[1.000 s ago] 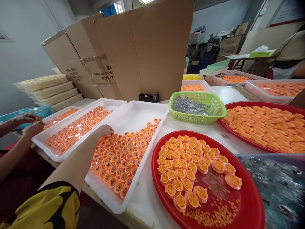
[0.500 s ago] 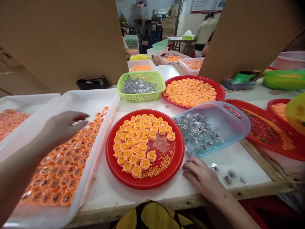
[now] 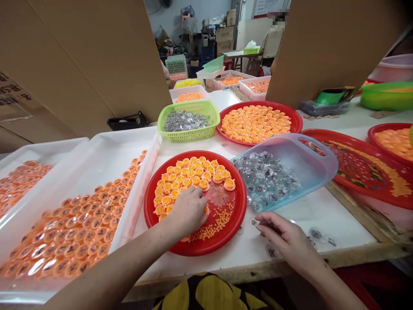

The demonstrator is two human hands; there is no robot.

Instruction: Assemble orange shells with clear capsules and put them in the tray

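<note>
Head view, near to far. The left hand (image 3: 189, 211) has moved from above the white tray to the red plastic plate (image 3: 238, 224) at 12 o'clock. It lies palm down on the orange caps (image 3: 190, 174), fingers curled; the palm conceals the caps beneath, so any grasp cannot be confirmed. The right hand (image 3: 285, 234), at 2 o'clock, is partly closed, with fingertips just beside a clear wrapped piece (image 3: 254, 222) on the table; its contents, if any, cannot be determined. It sits slightly farther forward than before.

Loose yellow beads (image 3: 214, 219) lie on the plate beside the caps. The blue translucent tray (image 3: 309, 157) holds clear wrapped pieces (image 3: 266, 181) and touches the plate's right edge. At 9 o'clock, the white plastic tray (image 3: 151, 150) holds rows of orange caps (image 3: 74, 232), cut off by the frame's lower-left corner.

Farther out, at 12 o'clock, stands the green plastic basket (image 3: 189, 137), with a second red plate (image 3: 292, 120) at 1 o'clock. Background items are too small to identify.
</note>
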